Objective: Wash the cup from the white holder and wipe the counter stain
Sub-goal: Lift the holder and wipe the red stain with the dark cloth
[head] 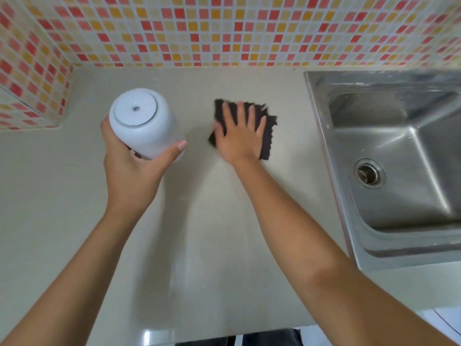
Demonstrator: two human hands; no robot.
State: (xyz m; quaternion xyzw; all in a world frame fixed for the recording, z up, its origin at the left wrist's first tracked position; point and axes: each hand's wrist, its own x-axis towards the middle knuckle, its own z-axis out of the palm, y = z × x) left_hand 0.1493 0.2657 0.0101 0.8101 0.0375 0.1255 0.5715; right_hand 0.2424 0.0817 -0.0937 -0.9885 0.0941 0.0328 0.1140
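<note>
At the far left, a wall of small square mosaic tiles in red, orange and pale yellow [32, 78] turns a corner and runs along the back of the smooth beige table [199, 240]. Just right of that corner the left hand [129, 168] is raised above the table and grasps a glossy white round holder [142, 121]. The thumb curls round its right side and the palm wraps its lower left. The holder is tipped so that its flat, ringed base faces up toward the camera, with a small dark hole at the centre of the base. A dark sliver shows at its lower edge against the palm, too small to tell what it is, and whether a cup sits inside cannot be told.

Near the middle, a little right of the holder and apart from it, a dark, rough-edged square cloth [269, 128] lies flat on the table. The right hand [240, 138] presses down on it with straight, spread fingers — palm flat, gripping nothing. The cloth shows past the fingertips and on both sides of the hand.

Further right, a stainless-steel sink [429, 176] is set into the table, its left rim well clear of the cloth. Its round metal drain [369, 173] sits on the basin floor.
</note>
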